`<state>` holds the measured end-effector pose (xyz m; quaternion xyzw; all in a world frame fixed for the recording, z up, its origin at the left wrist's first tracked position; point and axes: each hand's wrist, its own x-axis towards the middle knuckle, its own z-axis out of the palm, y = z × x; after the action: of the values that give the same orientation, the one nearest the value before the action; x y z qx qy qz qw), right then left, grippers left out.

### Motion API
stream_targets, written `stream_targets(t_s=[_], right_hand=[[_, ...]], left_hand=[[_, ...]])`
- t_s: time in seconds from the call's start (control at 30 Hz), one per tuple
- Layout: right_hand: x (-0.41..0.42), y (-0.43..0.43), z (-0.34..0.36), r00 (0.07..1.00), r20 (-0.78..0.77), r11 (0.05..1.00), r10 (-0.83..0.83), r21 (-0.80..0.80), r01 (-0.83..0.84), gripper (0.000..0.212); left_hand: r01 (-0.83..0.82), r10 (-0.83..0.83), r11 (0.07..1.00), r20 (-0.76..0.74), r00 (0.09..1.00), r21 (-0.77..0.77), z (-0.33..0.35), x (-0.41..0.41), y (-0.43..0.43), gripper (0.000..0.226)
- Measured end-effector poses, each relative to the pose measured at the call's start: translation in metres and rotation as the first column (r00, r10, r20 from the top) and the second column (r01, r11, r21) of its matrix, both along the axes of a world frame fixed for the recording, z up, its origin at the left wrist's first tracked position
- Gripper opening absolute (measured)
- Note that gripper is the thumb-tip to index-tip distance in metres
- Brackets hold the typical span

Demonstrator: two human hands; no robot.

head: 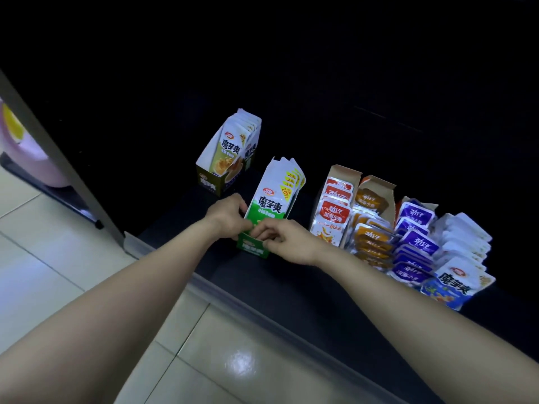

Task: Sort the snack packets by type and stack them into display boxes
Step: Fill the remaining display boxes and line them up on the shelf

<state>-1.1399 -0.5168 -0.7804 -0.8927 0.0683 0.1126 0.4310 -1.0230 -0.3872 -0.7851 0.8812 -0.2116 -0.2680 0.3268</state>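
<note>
The green box [252,249] stands close to the near edge of the dark bench [291,290], right under both grips. A hard pull toward the person could drag it over that edge onto the tiled floor [58,258]. The box is light card with a low front, so it would likely slide rather than resist.

The green packets [272,196] stand far taller than the box and lean away to the right, beyond the right grip [284,243]. If the box is jolted or the front one is pushed in crooked, the fan could topple out. It might reach the red packets [334,217], just past the right grip.

The left grip [229,218] is curled round the left edge of the green packets where they enter the box. The right grip's fingers are curled at the box's front lip, pinching it. I cannot tell whether they also catch the foot of the front packet. Squeezing too hard there could crease the lip or buckle the pouch.

The box is green with white lettering on its low front and has an open top. The packets are flat glossy pouches, white above and green below. Each has a yellow tag at the upper right corner, and the tags step back one behind another.
</note>
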Motion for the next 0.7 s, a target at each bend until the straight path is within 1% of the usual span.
stream_targets(t_s=[0.07,0.13,0.2,0.27,0.33,0.37,0.4,0.43,0.47,0.53,0.57,0.7], right_hand=[[-0.001,0.004,0.004,0.997,-0.05,0.994,0.056,0.096,-0.051,0.027],[-0.003,0.004,0.01,0.996,-0.052,0.98,0.073,0.188,-0.062,0.024],[-0.004,0.001,0.019,1.0,0.028,0.977,-0.006,0.215,0.0,0.024],[-0.004,-0.006,0.026,0.967,0.171,0.973,-0.187,0.168,0.159,0.026],[-0.002,-0.016,0.025,0.866,0.349,0.933,-0.358,0.094,0.348,0.021],[-0.001,-0.021,0.023,0.825,0.405,0.912,-0.394,0.06,0.406,0.017],[-0.001,-0.024,0.019,0.811,0.426,0.901,-0.402,0.028,0.432,0.016],[0.0,-0.025,0.016,0.818,0.419,0.899,-0.394,-0.009,0.438,0.022],[0.0,-0.024,0.014,0.836,0.4,0.902,-0.376,-0.046,0.428,0.033],[0.002,-0.023,0.011,0.867,0.37,0.911,-0.334,-0.111,0.398,0.054],[0.005,-0.023,0.011,0.874,0.369,0.913,-0.318,-0.13,0.387,0.058],[0.016,-0.023,0.008,0.909,0.332,0.926,-0.251,-0.192,0.325,0.061]], left_hand=[[0.026,-0.028,1.0,-0.113,0.993,-0.013,0.003,0.001,0.014,0.026],[0.054,-0.055,0.998,-0.21,0.976,-0.013,0.007,0.0,0.025,0.025],[0.086,-0.082,0.996,-0.248,0.965,0.006,0.011,-0.001,0.033,0.024],[0.096,-0.092,0.995,-0.254,0.963,0.005,0.013,-0.001,0.034,0.022],[0.054,-0.063,0.998,-0.233,0.97,-0.045,0.012,0.001,0.031,0.026],[0.027,-0.044,0.996,-0.207,0.977,-0.084,0.011,0.002,0.029,0.032],[0.004,-0.024,0.993,-0.17,0.985,-0.117,0.01,0.002,0.026,0.037],[0.0,-0.015,0.992,-0.114,0.993,-0.128,0.009,0.001,0.024,0.041],[0.016,-0.021,0.993,-0.04,0.999,-0.113,0.008,0.001,0.021,0.041],[0.061,-0.058,0.997,0.095,0.994,-0.035,0.008,-0.002,0.017,0.038],[0.075,-0.074,0.997,0.122,0.99,-0.009,0.008,-0.002,0.016,0.036],[0.076,-0.074,0.997,0.052,0.996,-0.03,0.007,0.001,0.021,0.033]])
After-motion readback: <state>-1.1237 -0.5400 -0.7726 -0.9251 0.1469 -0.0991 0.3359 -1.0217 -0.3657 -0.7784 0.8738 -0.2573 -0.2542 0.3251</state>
